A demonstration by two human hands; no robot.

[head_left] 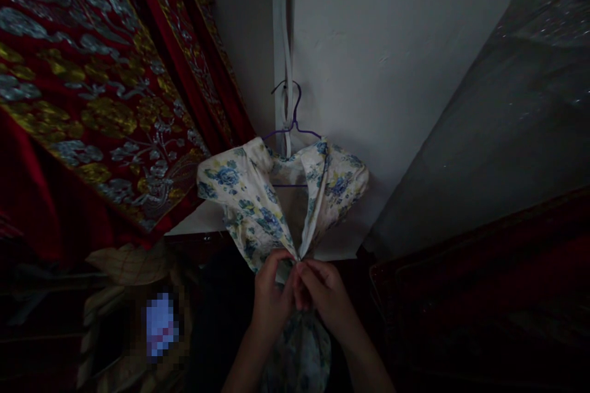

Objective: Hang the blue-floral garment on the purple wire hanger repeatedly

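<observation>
A white short-sleeved dress [251, 199] with blue flowers and green leaves hangs from a thin purple hanger [297, 112]. Its front edges part in a deep V that narrows down to a point between my hands; what looks like a zipper [305, 236] runs along the opening. My left hand [273, 285] is closed on the fabric just left of that point. Thumb and fingers of my right hand [326, 291] pinch at the lower end of the opening, touching the left fingers. Whatever small part they grip is hidden. Below the hands the skirt [302, 347] drops away.
The hanger hooks onto a white cord [287, 55] against a pale wall [378, 73]. Red cloth [115, 86] with gold and silver embroidery hangs at left. Below it are a checked cloth [133, 264] and a blurred lit screen [161, 326]. Clear plastic sheeting [498, 116] covers the right.
</observation>
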